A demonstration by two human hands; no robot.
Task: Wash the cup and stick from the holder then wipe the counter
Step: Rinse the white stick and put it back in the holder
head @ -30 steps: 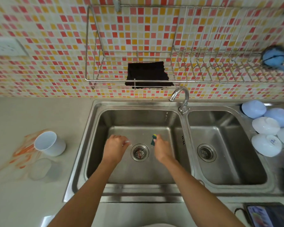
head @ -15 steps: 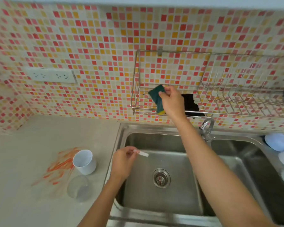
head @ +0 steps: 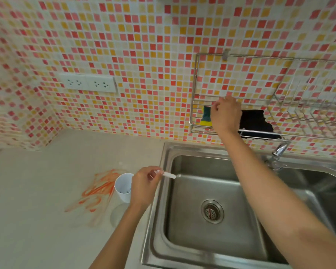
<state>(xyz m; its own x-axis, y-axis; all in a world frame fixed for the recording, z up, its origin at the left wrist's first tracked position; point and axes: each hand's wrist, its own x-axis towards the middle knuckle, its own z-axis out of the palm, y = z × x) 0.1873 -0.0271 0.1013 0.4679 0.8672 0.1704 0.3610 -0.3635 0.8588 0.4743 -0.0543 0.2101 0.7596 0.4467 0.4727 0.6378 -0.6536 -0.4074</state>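
Sponge (head: 206, 117) half hidden behind right hand (head: 225, 113); grip unclear.

We see no readable text, label, brand or no. anywhere: nothing legible on the wall socket (head: 87, 83), white cup (head: 123, 187) or sink (head: 211, 206).

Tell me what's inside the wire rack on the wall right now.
The wire rack holds a green-and-yellow sponge at its left end and a black cloth further right. The right hand reaches in between them, covering part of the sponge and whatever lies behind it.
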